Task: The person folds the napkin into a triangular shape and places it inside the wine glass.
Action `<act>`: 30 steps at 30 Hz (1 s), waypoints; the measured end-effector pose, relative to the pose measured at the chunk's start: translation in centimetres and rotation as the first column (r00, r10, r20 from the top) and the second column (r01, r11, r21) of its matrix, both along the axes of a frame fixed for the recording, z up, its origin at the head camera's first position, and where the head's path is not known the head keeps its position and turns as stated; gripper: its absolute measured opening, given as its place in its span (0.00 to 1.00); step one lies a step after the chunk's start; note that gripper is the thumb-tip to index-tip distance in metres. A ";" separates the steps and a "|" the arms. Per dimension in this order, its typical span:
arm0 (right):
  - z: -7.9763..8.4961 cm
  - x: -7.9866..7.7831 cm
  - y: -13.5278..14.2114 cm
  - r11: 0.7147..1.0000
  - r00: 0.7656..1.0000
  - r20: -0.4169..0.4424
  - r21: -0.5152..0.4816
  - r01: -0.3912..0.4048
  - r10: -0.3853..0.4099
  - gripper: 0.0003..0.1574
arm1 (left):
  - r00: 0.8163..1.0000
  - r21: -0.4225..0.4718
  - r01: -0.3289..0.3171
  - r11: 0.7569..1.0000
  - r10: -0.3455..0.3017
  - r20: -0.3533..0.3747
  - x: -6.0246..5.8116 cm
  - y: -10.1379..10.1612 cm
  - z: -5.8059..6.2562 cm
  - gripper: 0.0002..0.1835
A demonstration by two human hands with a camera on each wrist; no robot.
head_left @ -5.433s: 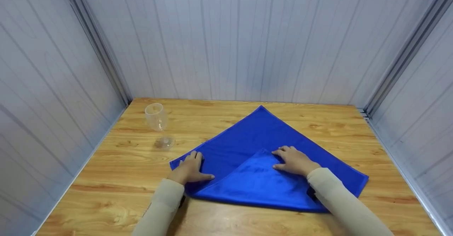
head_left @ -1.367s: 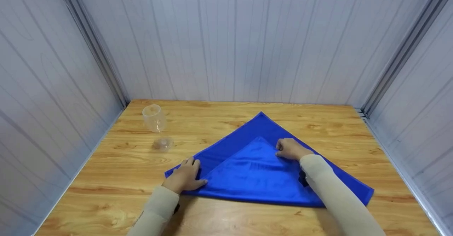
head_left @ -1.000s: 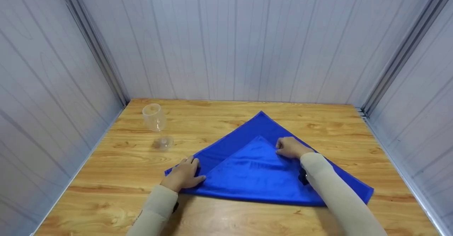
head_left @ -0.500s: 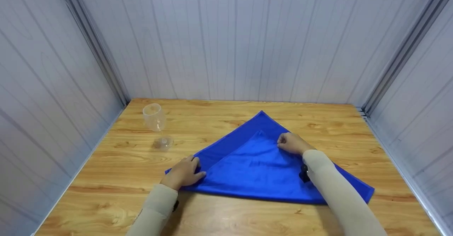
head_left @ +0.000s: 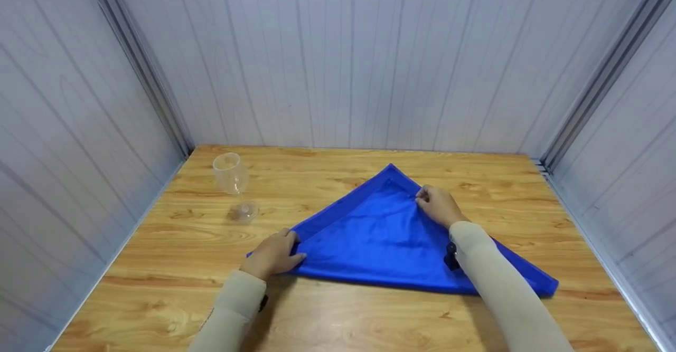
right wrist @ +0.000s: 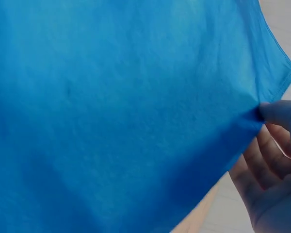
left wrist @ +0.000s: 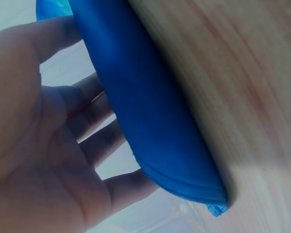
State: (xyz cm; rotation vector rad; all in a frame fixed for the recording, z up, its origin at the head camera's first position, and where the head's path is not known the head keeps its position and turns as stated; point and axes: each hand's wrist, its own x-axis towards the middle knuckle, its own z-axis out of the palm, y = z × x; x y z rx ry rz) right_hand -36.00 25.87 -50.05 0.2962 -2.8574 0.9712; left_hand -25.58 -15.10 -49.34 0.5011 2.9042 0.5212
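A shiny blue cloth (head_left: 364,246), folded over into a triangle, lies on the table with its peak pointing away. Its upper flap nearly reaches the lower layer's peak, leaving a thin strip of that layer along the far edges. My right hand (head_left: 439,205) pinches the flap's right edge between thumb and fingers, just below the peak; the right wrist view shows the thumb (right wrist: 279,112) on top of the fabric. At the left corner my left hand (head_left: 272,254) rests on the cloth, fingers spread and fairly straight; the folded edge (left wrist: 150,107) hides their tips in the left wrist view.
A clear stemmed glass (head_left: 231,175) stands upright at the back left of the wooden table (head_left: 338,320), beyond my left hand. Pale panelled walls (head_left: 338,67) close in the table at the back and both sides.
My right hand has gone from lying relaxed on the flap to pinching its edge, and has drawn the flap away toward the peak. The near fold has shifted slightly away; the left hand stays at its corner.
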 end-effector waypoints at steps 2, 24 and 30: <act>0.0 -0.1 -0.1 1.000 0.999 -0.026 -0.009 0.021 -0.021 0.06 | 1.000 -0.004 0.004 1.000 -0.004 -0.007 0.0 0.0 0.0 0.23; -1.1 -0.3 0.8 0.994 0.994 0.110 0.102 -0.032 0.020 0.15 | 1.000 -0.032 0.010 0.999 -0.010 -0.003 0.1 0.2 -0.1 0.30; -0.8 -0.3 0.7 0.987 0.993 0.108 0.150 -0.053 0.037 0.14 | 1.000 -0.032 0.011 0.999 -0.011 -0.007 0.2 0.2 0.0 0.29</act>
